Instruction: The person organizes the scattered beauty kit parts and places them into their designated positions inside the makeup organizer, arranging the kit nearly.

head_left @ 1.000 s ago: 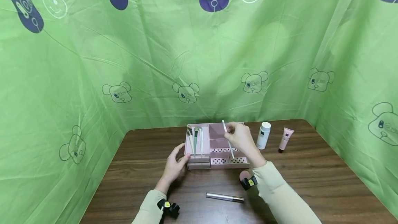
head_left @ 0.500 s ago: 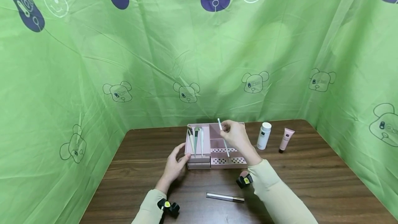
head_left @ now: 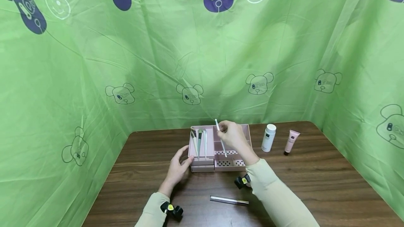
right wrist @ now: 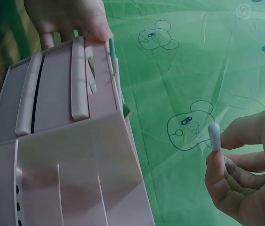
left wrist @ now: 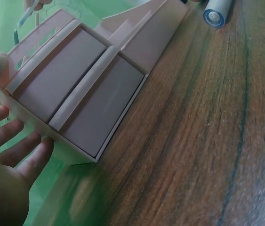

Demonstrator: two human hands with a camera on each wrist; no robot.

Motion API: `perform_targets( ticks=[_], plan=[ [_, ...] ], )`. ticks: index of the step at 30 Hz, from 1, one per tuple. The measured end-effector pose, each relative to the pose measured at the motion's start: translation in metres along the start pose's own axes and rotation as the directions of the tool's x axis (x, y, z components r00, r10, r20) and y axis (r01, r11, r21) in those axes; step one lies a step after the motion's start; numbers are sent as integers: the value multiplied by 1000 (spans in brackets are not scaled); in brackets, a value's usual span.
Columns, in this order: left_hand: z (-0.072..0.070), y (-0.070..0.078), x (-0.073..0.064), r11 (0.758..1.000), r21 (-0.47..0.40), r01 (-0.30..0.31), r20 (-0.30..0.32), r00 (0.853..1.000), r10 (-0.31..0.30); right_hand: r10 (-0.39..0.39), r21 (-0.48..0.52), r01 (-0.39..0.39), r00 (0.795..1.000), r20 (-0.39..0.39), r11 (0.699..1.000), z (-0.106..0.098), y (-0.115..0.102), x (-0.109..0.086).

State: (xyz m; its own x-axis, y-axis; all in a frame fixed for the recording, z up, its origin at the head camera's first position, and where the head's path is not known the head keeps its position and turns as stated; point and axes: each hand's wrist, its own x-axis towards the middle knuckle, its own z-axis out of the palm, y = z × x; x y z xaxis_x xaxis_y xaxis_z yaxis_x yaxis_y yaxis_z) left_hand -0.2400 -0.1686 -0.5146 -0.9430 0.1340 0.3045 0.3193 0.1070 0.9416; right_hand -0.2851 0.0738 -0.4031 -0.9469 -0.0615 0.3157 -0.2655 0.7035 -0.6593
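A pink makeup organizer (head_left: 202,168) stands on the table, with two drawers on the left and open compartments on the right. My left hand (head_left: 177,168) holds its left front corner, thumb on the upper front edge and fingers along the side wall. Several makeup brushes (head_left: 199,143) lie in the left top tray. Over the right compartments, my right hand (head_left: 233,134) pinches a slim white makeup brush (head_left: 222,143) between thumb and fingers. The brush is tilted and raised. In the right wrist view its rounded white end (right wrist: 214,134) shows above the fingertips.
A silver pen-like tube (head_left: 229,200) lies in front of the organizer. To the right stand a white bottle (head_left: 268,138) and a pink tube (head_left: 291,143) with a dark cap. A green curtain (head_left: 157,62) rises behind the table (head_left: 142,171).
My right hand has moved left with the white makeup brush, from over the right compartments towards the brush tray. The right wrist now covers the round pink item on the table. My left hand stays put.
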Motion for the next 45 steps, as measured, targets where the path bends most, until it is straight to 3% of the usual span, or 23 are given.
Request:
perform_targets(
  ticks=[15, 33, 45],
  plan=[
    [-2, 1, -1, 1000, 9, -3, 6, 1000, 3, 27, 17, -27, 1000, 12, 999, 19, -17, 12],
    [-3, -3, 2, 999, -11, -36, 13, 999, 36, 11, 11, -11, 1000, 26, 1000, 35, -23, 18],
    [-3, -4, 0, 1000, -3, -21, 11, 1000, 21, 22, 40, -23, 999, 31, 999, 42, -25, 18]
  ],
)
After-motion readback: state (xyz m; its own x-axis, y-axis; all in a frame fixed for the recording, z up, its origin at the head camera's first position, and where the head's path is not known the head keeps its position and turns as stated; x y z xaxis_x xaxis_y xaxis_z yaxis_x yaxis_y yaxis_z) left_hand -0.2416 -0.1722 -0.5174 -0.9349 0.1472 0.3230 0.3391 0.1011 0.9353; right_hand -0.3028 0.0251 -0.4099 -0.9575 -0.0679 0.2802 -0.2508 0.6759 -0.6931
